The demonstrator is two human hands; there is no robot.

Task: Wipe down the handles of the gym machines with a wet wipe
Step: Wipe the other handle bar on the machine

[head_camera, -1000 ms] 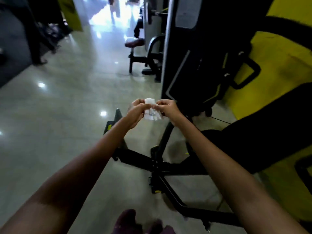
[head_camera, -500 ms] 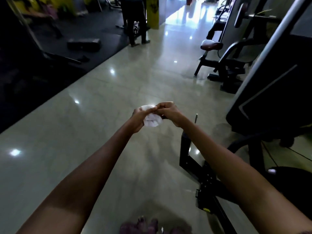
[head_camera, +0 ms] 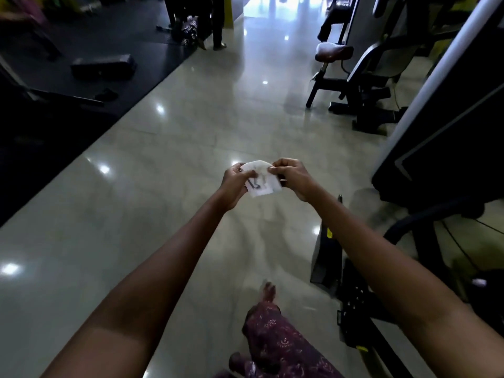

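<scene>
A small white wet wipe (head_camera: 262,180) with dark marks on it hangs between both hands, out in front of me over the shiny tiled floor. My left hand (head_camera: 235,181) pinches its left edge. My right hand (head_camera: 291,174) pinches its upper right edge. The wipe looks partly spread, its lower corner hanging free. A black gym machine frame (head_camera: 447,148) rises on the right, and no handle of it is within reach of either hand.
A black machine base (head_camera: 327,257) with a yellow tag lies on the floor at lower right. A seat machine (head_camera: 354,77) stands at far right. Dark rubber matting (head_camera: 81,85) with a black step covers the left. A person's legs (head_camera: 218,23) stand far ahead. My foot (head_camera: 268,291) steps forward.
The view has swung left, away from the yellow and black machine, onto open floor. Both hands kept hold of the wipe, which is now spread wider. My leg has stepped forward.
</scene>
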